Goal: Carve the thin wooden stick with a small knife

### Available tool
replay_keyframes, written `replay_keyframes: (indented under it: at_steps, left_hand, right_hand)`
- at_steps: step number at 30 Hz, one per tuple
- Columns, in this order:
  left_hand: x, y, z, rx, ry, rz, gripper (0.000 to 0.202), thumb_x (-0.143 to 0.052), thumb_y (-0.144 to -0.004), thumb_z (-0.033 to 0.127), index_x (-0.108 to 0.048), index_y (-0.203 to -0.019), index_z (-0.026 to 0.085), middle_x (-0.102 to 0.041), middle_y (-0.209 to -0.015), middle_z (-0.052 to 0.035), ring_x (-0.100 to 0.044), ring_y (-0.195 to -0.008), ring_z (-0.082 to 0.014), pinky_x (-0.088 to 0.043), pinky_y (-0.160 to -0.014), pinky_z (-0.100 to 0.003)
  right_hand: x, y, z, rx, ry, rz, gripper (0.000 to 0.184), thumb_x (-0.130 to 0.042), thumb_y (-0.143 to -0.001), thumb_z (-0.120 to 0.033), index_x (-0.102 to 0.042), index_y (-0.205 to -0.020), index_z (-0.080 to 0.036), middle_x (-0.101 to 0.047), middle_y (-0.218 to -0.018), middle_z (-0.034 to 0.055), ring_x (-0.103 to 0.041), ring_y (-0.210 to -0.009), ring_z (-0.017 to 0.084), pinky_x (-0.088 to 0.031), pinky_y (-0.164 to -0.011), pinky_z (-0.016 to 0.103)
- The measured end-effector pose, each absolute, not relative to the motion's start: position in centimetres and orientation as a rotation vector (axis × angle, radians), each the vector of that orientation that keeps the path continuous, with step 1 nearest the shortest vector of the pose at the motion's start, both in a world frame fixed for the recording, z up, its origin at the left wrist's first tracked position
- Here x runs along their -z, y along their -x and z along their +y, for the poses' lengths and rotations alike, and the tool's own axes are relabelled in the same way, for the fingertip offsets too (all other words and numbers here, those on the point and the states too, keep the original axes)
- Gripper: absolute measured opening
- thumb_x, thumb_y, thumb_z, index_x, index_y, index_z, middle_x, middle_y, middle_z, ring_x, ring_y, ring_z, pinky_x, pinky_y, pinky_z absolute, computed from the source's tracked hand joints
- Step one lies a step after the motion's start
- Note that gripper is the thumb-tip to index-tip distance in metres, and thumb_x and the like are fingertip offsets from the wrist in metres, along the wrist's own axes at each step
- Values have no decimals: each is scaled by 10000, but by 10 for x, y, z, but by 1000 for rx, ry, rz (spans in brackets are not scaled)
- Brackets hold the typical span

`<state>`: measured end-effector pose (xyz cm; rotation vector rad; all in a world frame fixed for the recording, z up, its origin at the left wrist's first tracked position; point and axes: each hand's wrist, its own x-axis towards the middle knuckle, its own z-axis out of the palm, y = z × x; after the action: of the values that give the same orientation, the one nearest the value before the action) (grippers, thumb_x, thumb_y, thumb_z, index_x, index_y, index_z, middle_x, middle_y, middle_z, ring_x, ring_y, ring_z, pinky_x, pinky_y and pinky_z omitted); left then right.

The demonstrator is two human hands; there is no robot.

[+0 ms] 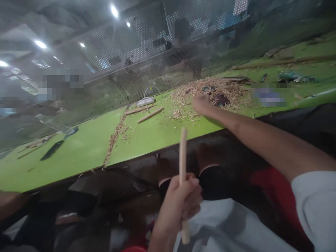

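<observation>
My left hand (185, 197) is closed round a pale, smooth wooden stick (183, 150), which it holds nearly upright above my lap. The stick shows both above and below the fist. Stretched out over the green table (86, 141), my right hand (202, 103) is at the near edge of a heap of wood shavings (183, 92). Its fingers are blurred, so what they touch or hold is not clear. Just right of that hand, a dark reddish piece (222, 99) lies among the shavings.
A perforated screen (126, 84) runs along the table's back. Left of the heap lie a loose wooden stick (150, 115) and a white roll-like thing (145, 102). A dark flat strip (52, 150) lies farther left. Another person's arm (10, 203) shows at the left edge.
</observation>
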<state>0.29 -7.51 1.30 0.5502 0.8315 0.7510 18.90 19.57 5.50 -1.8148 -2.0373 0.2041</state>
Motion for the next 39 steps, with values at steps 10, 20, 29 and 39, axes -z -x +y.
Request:
replay_keyframes:
  at_steps: [10,20,29,39]
  left_hand:
    - [31,18,-25,-767,-326,443,506,-806,-848,298,-335,-683,219,-235,-432,126,-43,-364,-29,-75,-301,-129]
    - [70,33,-9,-685,-132,345,652,-729,-811,711,-339,-662,211,-211,-405,109,-15,-330,-5,21,-325,-129]
    - [74,34,18,-540,-264,304,666,-620,-801,831,-414,-632,221,-254,-392,93,-83,-307,-31,-49,-311,-162]
    - [41,8,23,-781,-496,417,449,-657,-932,607,-525,-786,203,-345,-431,115,-199,-306,-35,-162,-325,-170]
  right_hand:
    - [-47,-203,149,-560,1622,-2126,287,-577,-921,-307,-516,-669,-184,-513,-592,-18,-463,-562,105,-327,-569,227]
    - [-2,-224,60,-1382,1485,-1595,498,-700,-808,-692,-614,-860,-205,-381,-596,-65,-320,-520,103,-247,-486,250]
    - [28,-224,42,-1421,1635,-1602,718,-363,-898,-888,-603,-731,-232,-314,-547,-40,-297,-522,152,-248,-528,282]
    - [-33,-187,83,-567,1695,-2132,423,-358,-1064,-414,-603,-772,-231,-634,-671,45,-563,-614,195,-362,-589,292]
